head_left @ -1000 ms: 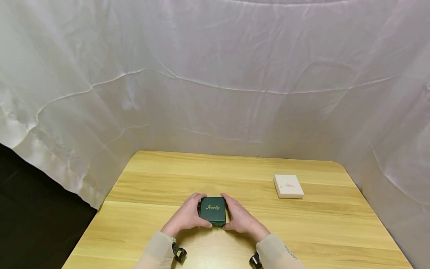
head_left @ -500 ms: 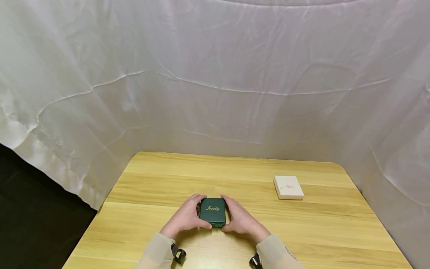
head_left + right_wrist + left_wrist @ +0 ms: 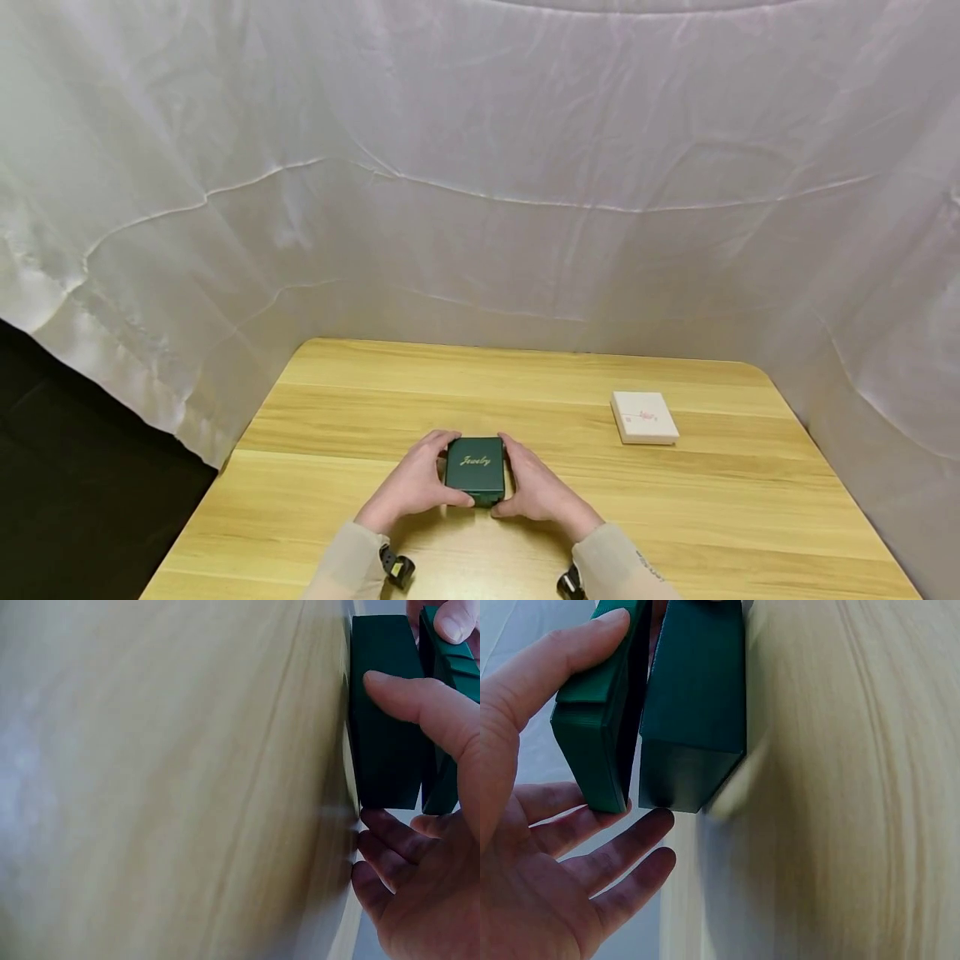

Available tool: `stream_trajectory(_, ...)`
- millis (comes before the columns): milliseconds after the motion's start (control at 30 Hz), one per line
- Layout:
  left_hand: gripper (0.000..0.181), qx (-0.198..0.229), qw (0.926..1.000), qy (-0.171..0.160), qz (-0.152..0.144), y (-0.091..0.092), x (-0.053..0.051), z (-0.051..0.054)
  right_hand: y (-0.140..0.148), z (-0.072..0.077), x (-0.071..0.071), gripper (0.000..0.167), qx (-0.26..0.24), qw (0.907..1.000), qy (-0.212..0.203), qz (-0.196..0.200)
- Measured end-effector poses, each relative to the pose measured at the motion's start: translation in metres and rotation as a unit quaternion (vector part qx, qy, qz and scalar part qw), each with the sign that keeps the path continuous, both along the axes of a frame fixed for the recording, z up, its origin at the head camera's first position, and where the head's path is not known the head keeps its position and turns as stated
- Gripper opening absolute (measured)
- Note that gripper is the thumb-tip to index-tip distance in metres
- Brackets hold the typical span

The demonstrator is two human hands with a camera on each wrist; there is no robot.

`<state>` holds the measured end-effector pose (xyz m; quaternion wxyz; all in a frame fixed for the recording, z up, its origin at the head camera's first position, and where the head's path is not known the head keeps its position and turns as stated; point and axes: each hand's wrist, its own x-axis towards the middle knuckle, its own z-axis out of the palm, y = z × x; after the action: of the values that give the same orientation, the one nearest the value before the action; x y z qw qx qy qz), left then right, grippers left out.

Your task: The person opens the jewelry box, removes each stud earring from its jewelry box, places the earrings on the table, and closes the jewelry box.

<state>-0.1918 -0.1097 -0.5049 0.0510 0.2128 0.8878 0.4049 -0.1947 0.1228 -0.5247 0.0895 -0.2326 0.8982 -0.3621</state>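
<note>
A dark green jewelry box point(image 3: 476, 465), with "Jewelry" in gold on top, is between both hands at the table's near middle. My left hand point(image 3: 417, 481) grips the lid point(image 3: 592, 746), thumb on its front face, fingers on the far side. My right hand point(image 3: 537, 485) holds the base point(image 3: 384, 649), its thumb pressed on the front and fingers around the side. In both wrist views a narrow dark gap separates lid and base. The inside of the box is hidden.
A flat white box point(image 3: 645, 417) with a pink print lies at the back right of the wooden table point(image 3: 375, 392). Pale curtains point(image 3: 525, 250) hang around the back and sides. A dark area point(image 3: 82, 492) lies beyond the left edge.
The lid has risen slightly from the base, and more of the box's front shows in the head view. Both hands stay nearly where they were; the white box has not moved.
</note>
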Motion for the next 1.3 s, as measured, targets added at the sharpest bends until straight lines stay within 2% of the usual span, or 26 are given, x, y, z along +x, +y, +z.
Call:
stream_trajectory(167,0.1,-0.003,1.0,0.007,0.002,-0.004,0.0,0.003,0.001,0.0,0.0,0.11,-0.008,0.9999,0.003,0.006)
stream_trajectory(433,0.102,0.005,0.9999,0.004,0.01,-0.013,-0.002,0.007,0.001,0.005,0.002,0.103,0.006,1.0,-0.002,0.002)
stream_trajectory(800,0.106,-0.021,0.9983,0.001,0.053,-0.029,-0.008,0.012,0.001,0.005,0.002,0.093,0.023,0.9997,0.012,0.004)
stream_trajectory(1100,0.104,-0.027,0.9957,-0.002,0.088,-0.053,-0.028,0.014,0.002,0.002,0.002,0.092,0.032,0.9994,0.015,0.003)
stream_trajectory(1300,0.103,-0.037,0.9952,-0.001,0.09,-0.067,-0.047,0.011,0.002,0.002,0.002,0.092,0.025,0.9996,0.014,0.004)
